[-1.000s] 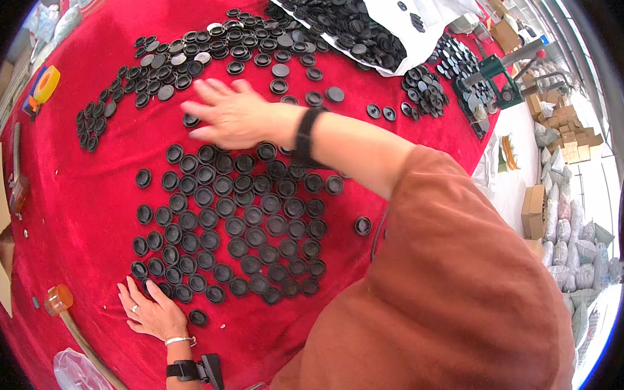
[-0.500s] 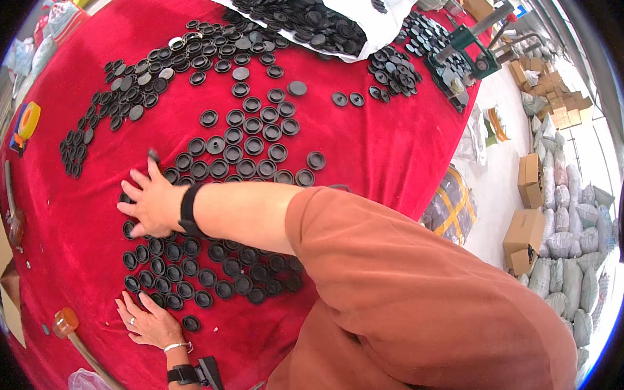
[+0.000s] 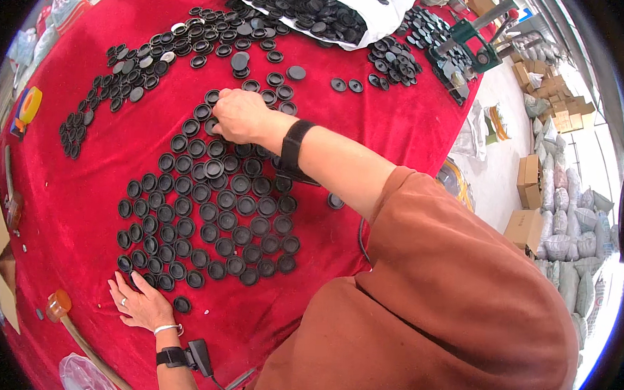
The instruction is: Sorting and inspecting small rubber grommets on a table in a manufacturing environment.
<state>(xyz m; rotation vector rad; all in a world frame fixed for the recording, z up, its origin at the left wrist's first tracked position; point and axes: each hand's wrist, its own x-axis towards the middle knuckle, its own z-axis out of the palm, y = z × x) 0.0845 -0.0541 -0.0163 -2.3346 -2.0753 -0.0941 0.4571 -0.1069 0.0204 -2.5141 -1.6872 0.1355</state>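
Observation:
Many round black plastic caps (image 3: pixel 209 212) with raised rims lie in a loose patch on the red cloth (image 3: pixel 64 203). My right hand (image 3: pixel 242 117) is at the upper part of this patch, fingers bent down and drawn together over the caps. What lies between those fingers is hidden by the hand. At the patch's lower left corner, my left hand (image 3: pixel 144 306) rests flat with its fingers stretched out, fingertips touching the lowest caps. A single cap (image 3: pixel 182 304) lies just right of that hand.
A white sack (image 3: pixel 378 18) spilling black discs lies at the far side, beside a green hand press (image 3: pixel 468 44). More caps (image 3: pixel 131 72) form a band at upper left. A mallet (image 3: pixel 59 305) and yellow tape roll (image 3: pixel 30 105) lie left. Cardboard boxes (image 3: pixel 525 231) stand right.
My right hand has moved up and right from the patch's left edge, and its spread fingers have drawn together. Caps in the middle have shifted closer together. My left hand has barely moved.

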